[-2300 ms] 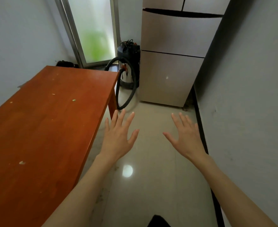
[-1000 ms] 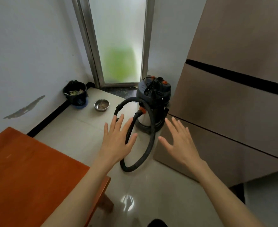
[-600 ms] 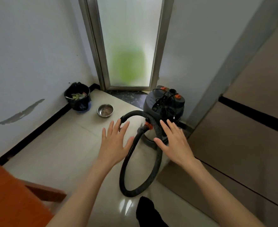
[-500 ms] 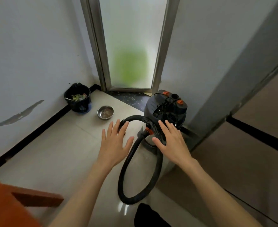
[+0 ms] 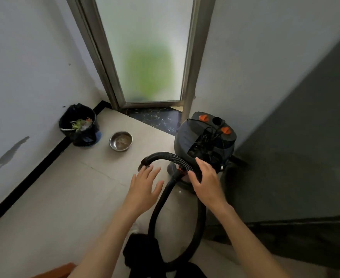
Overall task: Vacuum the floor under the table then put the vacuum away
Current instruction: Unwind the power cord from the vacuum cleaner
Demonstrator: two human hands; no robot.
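Observation:
The vacuum (image 5: 191, 137) is a dark grey canister with orange knobs and a cord bundled on top; it stands on the tiled floor between the door frame and the fridge. Its black hose (image 5: 159, 207) loops from an orange collar down to the floor and back up over the top. My right hand (image 5: 207, 183) lies on the ribbed hose just beside the collar, fingers straight, thumb on the near side. My left hand (image 5: 143, 187) hovers flat with spread fingers, its fingertips just short of the hose's free end (image 5: 145, 162). Only a corner of the wooden table (image 5: 54, 272) shows at the bottom edge.
A black bin (image 5: 78, 125) with scraps sits in the left corner, with a metal bowl (image 5: 121, 140) beside it. The frosted glass door (image 5: 149, 53) is behind. The fridge's dark side (image 5: 295, 157) walls off the right. A dark foot (image 5: 143, 255) shows below.
I have walked from beside the table up to the vacuum. Both hands stayed flat and reached forward; my right hand has come down onto the hose.

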